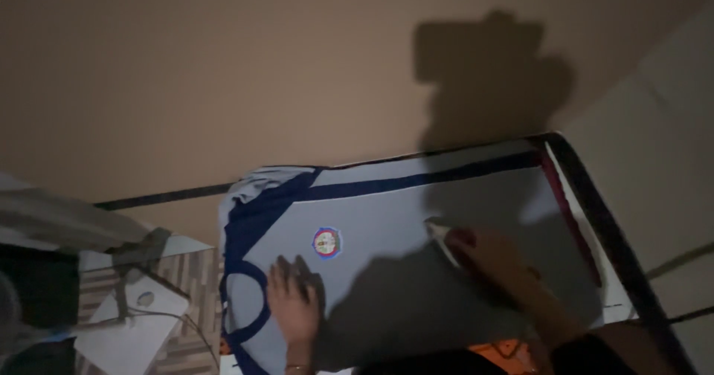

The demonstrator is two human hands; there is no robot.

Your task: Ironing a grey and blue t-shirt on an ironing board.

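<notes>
A light grey shirt (394, 219) with dark blue trim and a small round badge (326, 242) lies spread flat on a board. My left hand (292, 301) rests flat on the shirt just right of its blue collar, fingers apart, holding nothing. My right hand (500, 260) grips the handle of a clothes iron (446, 239), whose pointed tip faces the badge; the iron sits on the shirt's middle in shadow.
A plain beige wall (223, 70) fills the upper view, with my shadow on it. At the lower left a white object with a cord (137, 319) lies on a patterned surface. The board's dark edge (602, 219) runs along the right.
</notes>
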